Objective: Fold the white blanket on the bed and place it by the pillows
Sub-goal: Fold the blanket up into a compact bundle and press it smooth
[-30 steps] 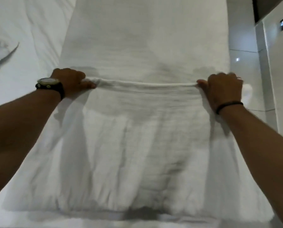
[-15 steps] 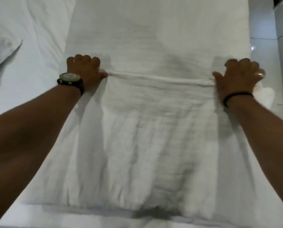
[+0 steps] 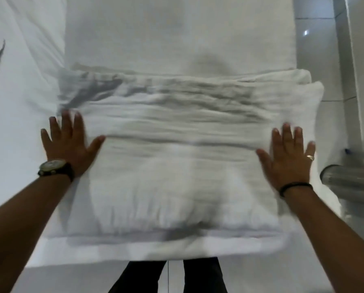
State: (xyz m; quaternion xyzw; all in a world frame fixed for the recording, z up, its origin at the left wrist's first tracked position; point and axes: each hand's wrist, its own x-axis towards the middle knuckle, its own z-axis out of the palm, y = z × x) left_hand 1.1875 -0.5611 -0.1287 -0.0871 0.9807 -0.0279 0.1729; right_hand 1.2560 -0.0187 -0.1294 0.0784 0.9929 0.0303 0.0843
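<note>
Pressing folded blanket [image 3: 177,157] flat – left hand [image 3: 68,148], right hand [image 3: 291,159] open

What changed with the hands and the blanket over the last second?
Both hands let go of the blanket edge they had carried away from the person; it now lies folded over. The left hand and right hand drew back and spread open, palms down, at its sides. The bed is unchanged.

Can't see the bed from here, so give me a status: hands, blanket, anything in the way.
Left hand and right hand open, flat on the blanket. Blanket folded over, still at the bed's near end. Nothing in the way.
</note>
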